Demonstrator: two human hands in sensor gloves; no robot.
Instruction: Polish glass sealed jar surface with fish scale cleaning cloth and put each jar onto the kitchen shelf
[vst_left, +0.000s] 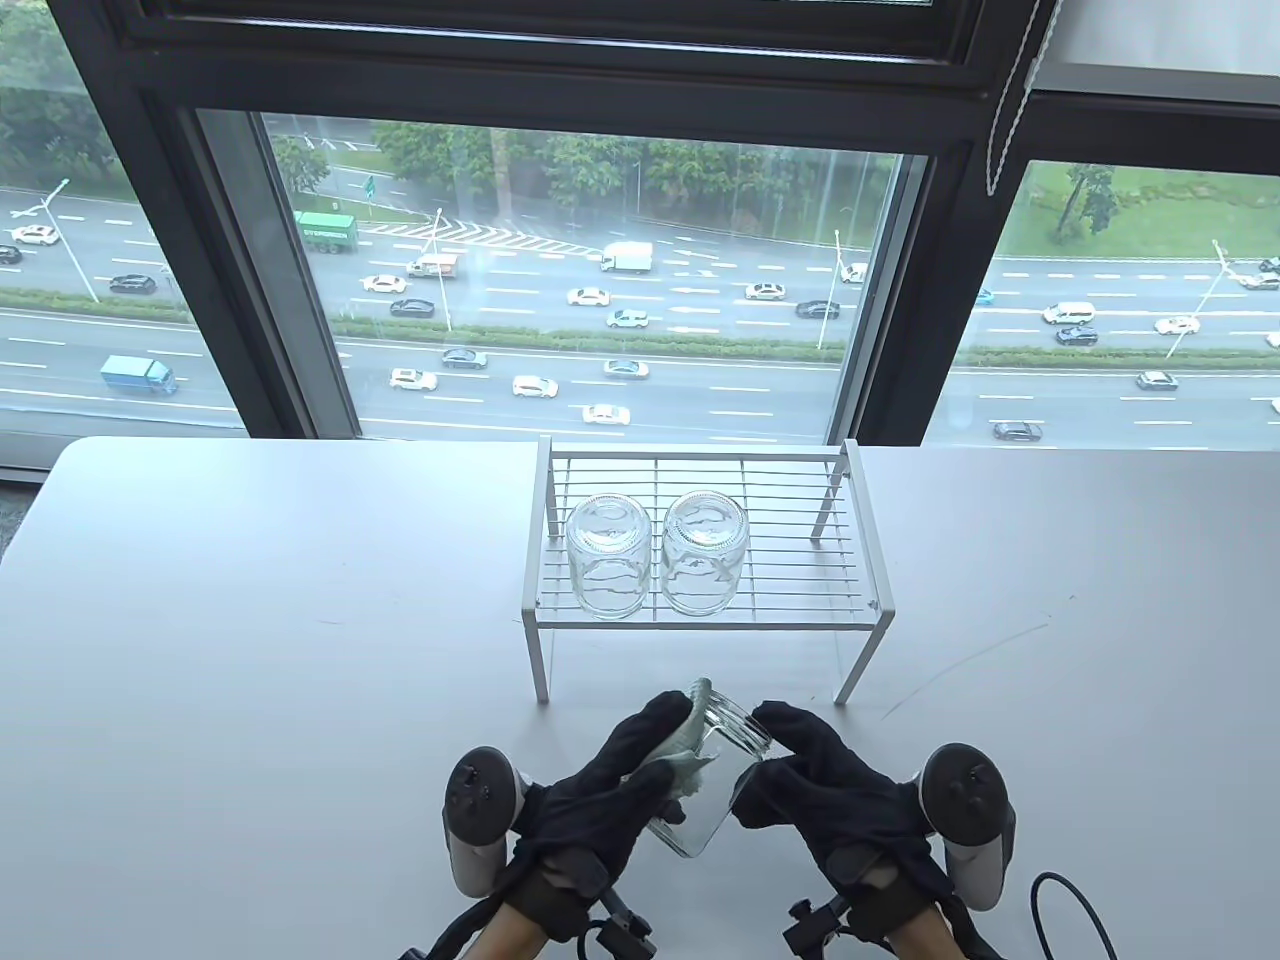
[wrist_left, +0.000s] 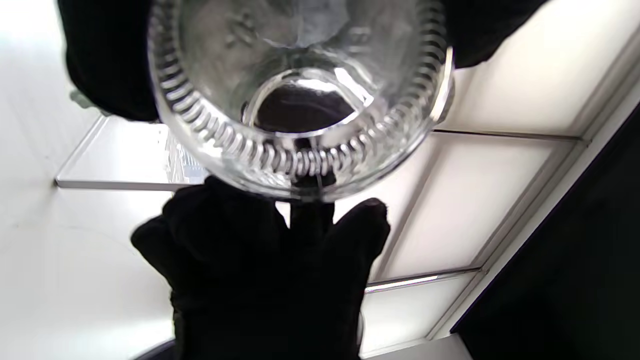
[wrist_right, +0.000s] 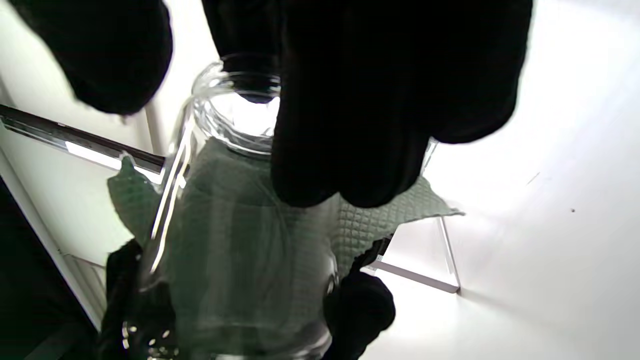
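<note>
Near the counter's (vst_left: 250, 600) edge, the left hand (vst_left: 600, 790) presses the soft cloth (vst_left: 685, 765) round a tilted glass jar (vst_left: 715, 790); the right hand (vst_left: 810, 790) grips its threaded neck. Smooth, breakable glass likely slips, so the body offers the firmest hold

White lettering on the green truck (vst_left: 326, 232) outside is too small to read.

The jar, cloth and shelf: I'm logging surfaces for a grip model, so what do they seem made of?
Jar: clear glossy glass, see-through with bright glints. Cloth: pale green textile, probably microfibre, matte with a scale-like quilted weave. Shelf: likely white-coated metal wire, thin rigid bars.
</note>
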